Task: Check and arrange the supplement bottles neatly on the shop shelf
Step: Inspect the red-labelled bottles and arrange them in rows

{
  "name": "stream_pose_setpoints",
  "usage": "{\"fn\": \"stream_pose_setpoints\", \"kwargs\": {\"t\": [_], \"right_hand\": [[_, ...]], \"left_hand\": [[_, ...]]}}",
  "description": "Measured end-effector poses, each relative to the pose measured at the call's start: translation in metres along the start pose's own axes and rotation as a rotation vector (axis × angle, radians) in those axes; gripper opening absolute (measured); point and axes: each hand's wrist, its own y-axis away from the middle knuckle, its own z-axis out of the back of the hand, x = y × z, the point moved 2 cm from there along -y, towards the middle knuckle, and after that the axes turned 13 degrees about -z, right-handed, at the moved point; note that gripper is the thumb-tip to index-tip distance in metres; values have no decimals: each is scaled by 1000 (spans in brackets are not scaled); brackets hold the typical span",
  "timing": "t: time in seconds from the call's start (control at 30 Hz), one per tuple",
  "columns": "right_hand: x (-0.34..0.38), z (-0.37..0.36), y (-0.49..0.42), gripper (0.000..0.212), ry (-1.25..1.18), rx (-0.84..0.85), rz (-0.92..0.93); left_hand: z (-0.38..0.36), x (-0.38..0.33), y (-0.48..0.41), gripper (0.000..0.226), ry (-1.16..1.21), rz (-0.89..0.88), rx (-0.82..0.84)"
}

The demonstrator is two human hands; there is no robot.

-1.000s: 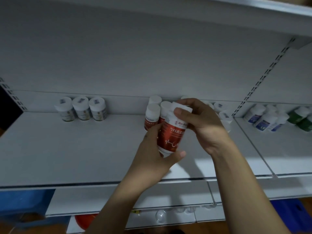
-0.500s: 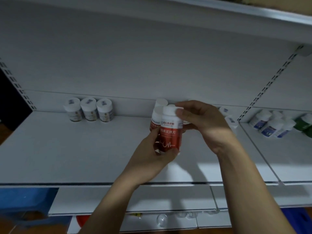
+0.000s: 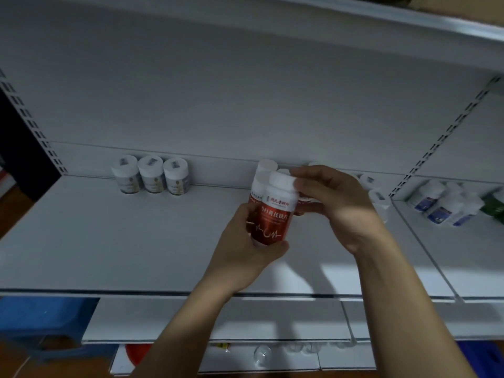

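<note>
Dim shop aisle, viewed from above and in front: white metal shelf board (image 3: 122, 241) across the whole width, backed by a plain white panel (image 3: 245, 91), with a slotted upright at the far left (image 3: 30, 124) and another at the right (image 3: 441, 137), an upper shelf edge (image 3: 409, 20) overhead and a lower shelf (image 3: 163, 320) beneath. Lower still, a blue crate (image 3: 41, 317) over brownish floor (image 3: 16, 364) and a red round object (image 3: 137, 353), too cut off to name. Above the middle of the shelf board, upright with a slight lean: one red-label bottle (image 3: 274, 214) with a white cap, gripped round its lower body by the left hand (image 3: 245, 241), thumb curled under the front of the base, and pinched at the cap by the fingertips of the right hand (image 3: 341, 205). Chinese print on the label, too soft to read surely. Just behind, against the panel, more red-label bottles (image 3: 257, 186): two plain to see, a third only a sliver behind the right hand's fingers, any others hidden. To the right of that hand, two white-capped bottles (image 3: 377, 196), labels hidden by the wrist. At the back left, well apart, three pale-label bottles (image 3: 151, 174) in a touching row. Past the right upright, on the neighbouring shelf section, blurred blue-label bottles (image 3: 441, 211), three or four, count unsure, and one green bottle (image 3: 493, 204) cut by the frame edge.
</note>
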Motion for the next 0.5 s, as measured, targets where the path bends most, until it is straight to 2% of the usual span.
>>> {"fn": "stream_pose_setpoints", "kwargs": {"t": [0.23, 0.37, 0.5], "right_hand": [[-3, 0, 2, 18, 21, -17, 6], [-2, -1, 4, 21, 150, -80, 17], [0, -2, 6, 31, 356, -219, 54]], "left_hand": [[0, 2, 0, 58, -62, -30, -48], [-2, 5, -2, 60, -152, -67, -86], [-6, 10, -6, 60, -278, -116, -112]]}}
